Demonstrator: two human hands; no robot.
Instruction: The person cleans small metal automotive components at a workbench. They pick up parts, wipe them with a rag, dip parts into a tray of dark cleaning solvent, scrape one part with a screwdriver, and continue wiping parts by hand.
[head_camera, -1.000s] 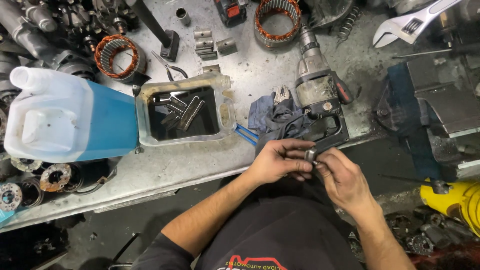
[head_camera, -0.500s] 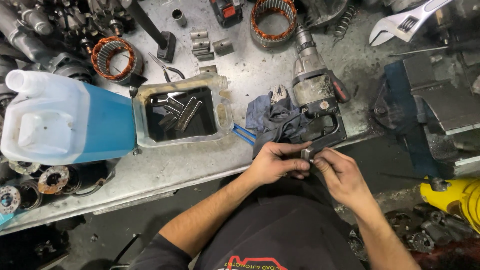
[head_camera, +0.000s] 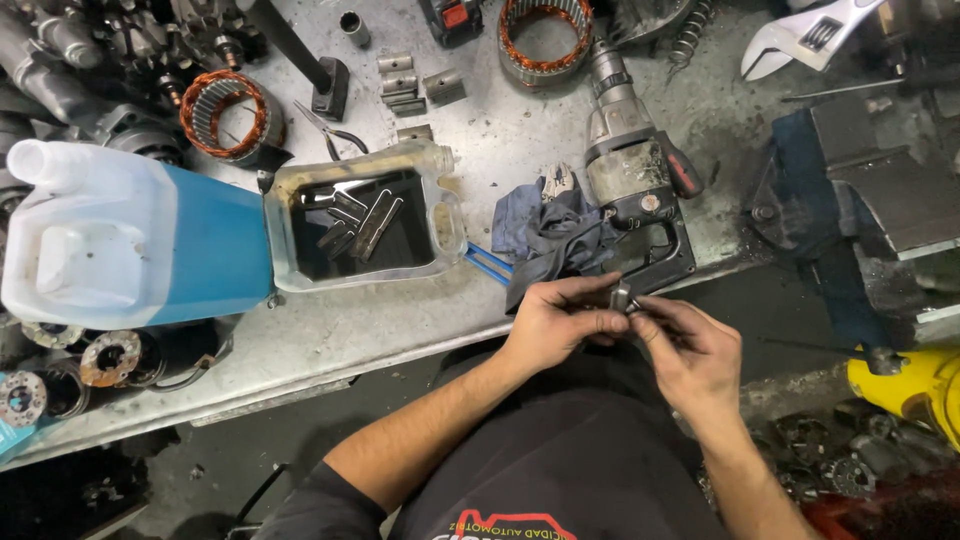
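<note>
One small metal part (head_camera: 622, 298), too tiny to identify, sits pinched between the fingertips of the left hand (head_camera: 556, 322) and right hand (head_camera: 690, 352), just off the workbench (head_camera: 520, 150) edge. Beyond it lie a dark rag (head_camera: 548, 232), a power drill (head_camera: 638, 170) and a cut-open plastic jug (head_camera: 360, 228) holding metal pieces.

Grimy metal bench (head_camera: 520, 150) w/ blue jug (head_camera: 140, 245), cut-open tub (head_camera: 365, 230), drill (head_camera: 635, 170), rag (head_camera: 550, 235), stators.

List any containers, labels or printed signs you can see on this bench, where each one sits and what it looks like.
Jug: lying on its side at the bench's left, white top, blue body.
Cut-open container: right of the jug, clear yellowed plastic, dark liquid with metal pieces inside.
Shirt print: bottom edge, red and white on black.
No screens or signs.
</note>
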